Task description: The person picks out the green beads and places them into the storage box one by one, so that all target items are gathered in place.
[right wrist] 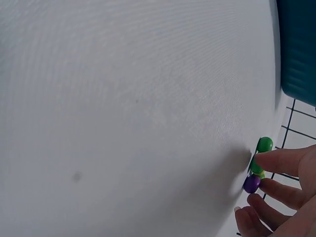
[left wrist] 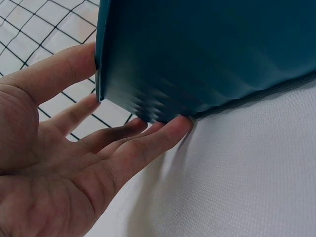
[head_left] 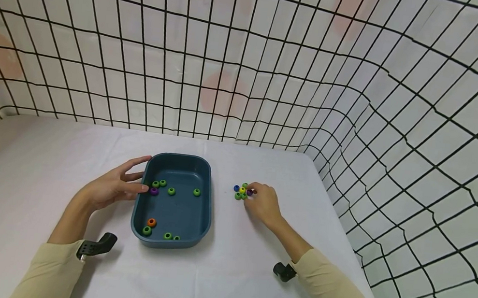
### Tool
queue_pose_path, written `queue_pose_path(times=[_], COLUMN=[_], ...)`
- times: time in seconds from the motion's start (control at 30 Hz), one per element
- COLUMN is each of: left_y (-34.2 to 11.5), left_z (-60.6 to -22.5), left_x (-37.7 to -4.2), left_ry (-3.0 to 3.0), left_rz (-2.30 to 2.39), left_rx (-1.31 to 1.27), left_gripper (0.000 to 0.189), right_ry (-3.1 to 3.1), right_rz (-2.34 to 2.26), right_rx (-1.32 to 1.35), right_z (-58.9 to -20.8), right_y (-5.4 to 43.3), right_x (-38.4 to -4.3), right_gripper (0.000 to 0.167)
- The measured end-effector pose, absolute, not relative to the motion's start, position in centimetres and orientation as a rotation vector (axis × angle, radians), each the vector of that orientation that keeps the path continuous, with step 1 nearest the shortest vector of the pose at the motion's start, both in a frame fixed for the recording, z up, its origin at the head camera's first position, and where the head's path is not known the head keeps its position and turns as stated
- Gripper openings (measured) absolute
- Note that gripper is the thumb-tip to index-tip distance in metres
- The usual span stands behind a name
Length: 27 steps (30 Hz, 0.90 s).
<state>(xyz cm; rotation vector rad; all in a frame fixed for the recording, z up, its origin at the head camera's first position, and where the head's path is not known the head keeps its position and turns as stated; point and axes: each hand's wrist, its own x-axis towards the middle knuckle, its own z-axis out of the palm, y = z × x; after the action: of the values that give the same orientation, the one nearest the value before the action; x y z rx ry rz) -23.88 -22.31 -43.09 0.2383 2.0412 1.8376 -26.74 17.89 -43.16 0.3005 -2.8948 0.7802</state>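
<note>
A blue-grey plastic tray (head_left: 183, 211) stands on the white cloth. My left hand (head_left: 110, 188) touches its left side, thumb at the rim, and in the left wrist view the extended fingers (left wrist: 148, 143) meet its lower edge. Inside lie several green beads (head_left: 171, 191), a purple bead (head_left: 154, 191) and an orange bead (head_left: 151, 222). Right of the tray, my right hand (head_left: 265, 204) reaches into a small bead cluster with a blue bead (head_left: 237, 188), a yellow bead (head_left: 242, 190), green ones and a purple bead (right wrist: 252, 184). Thumb and fingertips touch the beads; whether they pinch one is unclear.
Black wire mesh (head_left: 228, 80) over a white backing encloses the back and right side of the table. White cloth (head_left: 225, 283) covers the tabletop. Black wrist mounts (head_left: 97, 246) stick out from both sleeves.
</note>
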Motion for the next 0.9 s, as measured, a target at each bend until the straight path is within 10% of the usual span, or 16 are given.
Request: queue_pose_path(times=[0.9], left_y=[-22.4], left_z=[-43.1], left_x=[-23.9], left_ry=[2.032], left_rz=[1.842], left_rx=[0.246], left_gripper=[0.097], right_ry=[-2.784], right_rz=[0.852], right_rx=[0.278], right_z=[-43.9], right_y=[19.0], right_x=[-26.9], right_gripper=[0.012])
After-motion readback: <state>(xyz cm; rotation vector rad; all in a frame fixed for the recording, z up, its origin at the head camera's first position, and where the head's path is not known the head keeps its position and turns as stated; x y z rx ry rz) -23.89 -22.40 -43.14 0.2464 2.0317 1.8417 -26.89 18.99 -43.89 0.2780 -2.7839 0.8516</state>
